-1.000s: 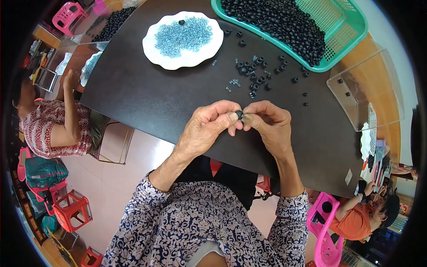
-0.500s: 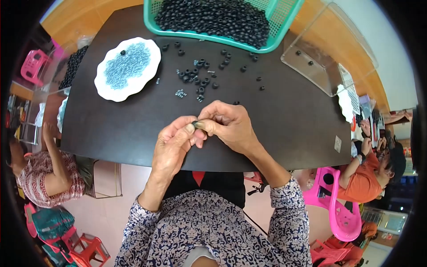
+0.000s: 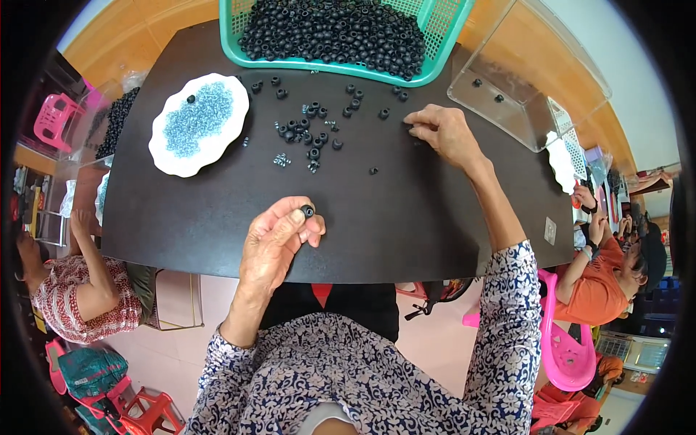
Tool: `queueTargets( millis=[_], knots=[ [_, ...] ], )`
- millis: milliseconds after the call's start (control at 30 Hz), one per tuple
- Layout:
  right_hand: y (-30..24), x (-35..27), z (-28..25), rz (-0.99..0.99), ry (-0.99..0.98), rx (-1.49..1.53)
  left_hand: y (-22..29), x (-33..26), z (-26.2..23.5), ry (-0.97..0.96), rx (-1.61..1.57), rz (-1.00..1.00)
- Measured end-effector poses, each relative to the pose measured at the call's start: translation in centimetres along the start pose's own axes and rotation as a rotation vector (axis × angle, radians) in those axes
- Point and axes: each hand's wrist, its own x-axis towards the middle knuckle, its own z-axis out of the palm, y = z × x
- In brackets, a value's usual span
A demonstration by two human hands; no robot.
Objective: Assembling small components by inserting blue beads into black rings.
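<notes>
My left hand (image 3: 279, 235) pinches a black ball-shaped plastic part (image 3: 307, 211) between thumb and fingers, its hole facing up with something pale inside. Out to the right, my right hand (image 3: 448, 134) rests its closed thumb and fingertips on the table around a small black piece, mostly hidden by them. Between and beyond my hands lie several loose black ball-shaped parts (image 3: 313, 154) and little heaps of tiny shiny springs (image 3: 282, 160). A smaller black piece (image 3: 373, 171) sits alone between my hands.
A green basket (image 3: 326, 67) full of black parts stands at the far edge. At left a white scalloped plate (image 3: 163, 156) holds many springs and one black part. A clear plastic box (image 3: 500, 127) stands at far right. Other people sit at left and right, by pink chairs (image 3: 569, 355).
My hands have parted. The right moved up and right from the left hand to the small pieces at the table's right. The left still holds the black part, and a small black piece shows between them.
</notes>
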Motion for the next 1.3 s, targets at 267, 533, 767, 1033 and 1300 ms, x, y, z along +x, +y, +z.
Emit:
queueTargets(
  millis=[267,533,767,1033,1300],
  knots=[
    [-5.0,0.3,1.1,0.057,0.004,0.056,0.1,0.0,0.0,0.03,0.018,0.015],
    [-12.8,-2.8,6.7,0.011,-0.003,0.731,1.4,0.2,0.0,0.12,-0.04,0.065],
    [-14.3,-3.3,9.6,0.052,-0.075,1.09,2.0,0.1,-1.6,0.125,-0.034,0.11],
    [-15.7,-3.8,9.9,-0.007,-0.05,1.096,2.4,0.1,-1.2,0.11,0.078,0.103],
    [-15.4,-4.1,10.2,0.011,-0.033,1.124,2.1,0.0,-1.1,0.133,0.349,0.228]
  ],
)
